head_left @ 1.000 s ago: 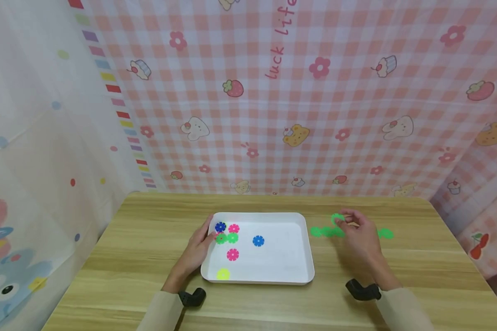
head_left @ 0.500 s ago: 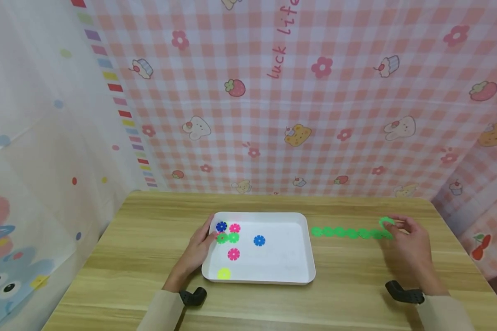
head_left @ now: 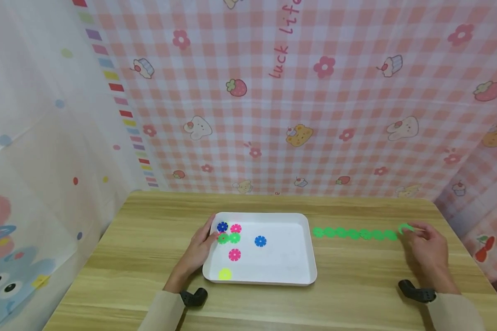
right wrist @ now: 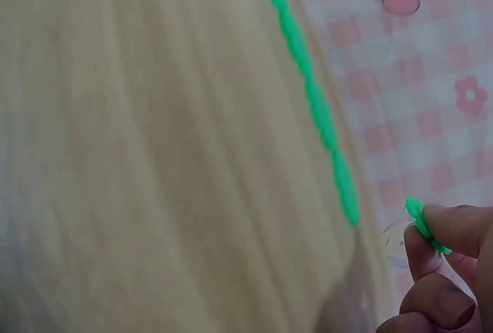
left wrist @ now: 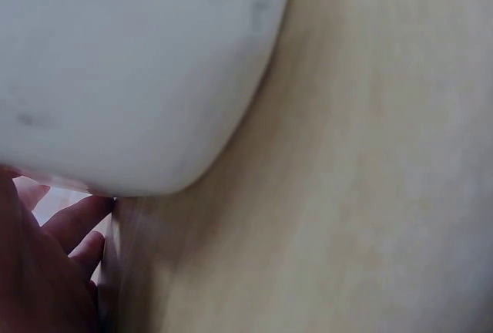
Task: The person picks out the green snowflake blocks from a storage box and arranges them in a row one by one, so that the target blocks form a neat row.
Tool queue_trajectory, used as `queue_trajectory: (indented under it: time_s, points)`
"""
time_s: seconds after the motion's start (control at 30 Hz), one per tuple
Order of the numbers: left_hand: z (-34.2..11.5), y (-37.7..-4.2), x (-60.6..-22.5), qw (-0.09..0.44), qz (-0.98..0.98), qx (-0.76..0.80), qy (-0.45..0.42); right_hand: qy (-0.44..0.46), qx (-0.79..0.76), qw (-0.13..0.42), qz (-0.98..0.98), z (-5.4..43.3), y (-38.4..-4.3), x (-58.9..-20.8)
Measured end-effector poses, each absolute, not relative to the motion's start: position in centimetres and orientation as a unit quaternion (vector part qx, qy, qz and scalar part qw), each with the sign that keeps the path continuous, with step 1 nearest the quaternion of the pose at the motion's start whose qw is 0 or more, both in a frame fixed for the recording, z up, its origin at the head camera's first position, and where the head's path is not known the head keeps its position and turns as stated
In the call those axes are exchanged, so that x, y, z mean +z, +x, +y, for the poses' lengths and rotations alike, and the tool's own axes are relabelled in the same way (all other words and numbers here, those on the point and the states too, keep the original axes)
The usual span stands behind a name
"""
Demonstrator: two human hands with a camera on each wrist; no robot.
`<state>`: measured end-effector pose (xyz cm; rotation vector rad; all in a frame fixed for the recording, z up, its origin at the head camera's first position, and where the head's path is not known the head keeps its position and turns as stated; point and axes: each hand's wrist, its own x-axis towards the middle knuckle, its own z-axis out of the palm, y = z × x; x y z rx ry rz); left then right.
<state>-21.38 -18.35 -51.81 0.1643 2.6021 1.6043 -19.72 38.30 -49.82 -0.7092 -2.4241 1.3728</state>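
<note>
Seven green discs [head_left: 340, 232], by my count, string across the counter [head_left: 273, 308] at right, and at the row's right end the right hand [head_left: 428, 244] pinches another green piece [head_left: 402, 227]! Left of centre, the left hand [head_left: 198, 247] grips one white tray [head_left: 283, 262] by its left rim; inside, two green rounds [head_left: 232, 237], two blue discs [head_left: 257, 241], at least two pink discs [head_left: 231, 255], at least one yellow disc [head_left: 225, 275].

right hand [head_left: 428, 246]: shifted rightward | green disc [head_left: 403, 226]: carried along, now just past right end of green row [head_left: 354, 234]
</note>
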Motion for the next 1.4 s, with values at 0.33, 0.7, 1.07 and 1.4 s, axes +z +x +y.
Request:
queue_trajectory:
  time_s: [0.33,0.7,1.07,1.4]
  points:
    - [-18.3,-21.2,-51.6,0.045,0.847,0.526,0.052,-0.253,0.442,0.135,-0.850,38.9,-20.0,-50.9]
    - [-18.4,-21.1,-51.5,0.047,0.843,0.533,0.054,-0.244,0.415,0.120,-0.868,39.0,-20.0,-50.9]
    - [-18.4,-21.2,-51.6,0.050,0.838,0.540,0.056,-0.260,0.402,0.120,-0.870,38.8,-20.3,-50.8]
    - [-18.3,-21.1,-51.5,0.049,0.843,0.533,0.052,-0.263,0.405,0.111,-0.869,39.0,-20.2,-50.8]
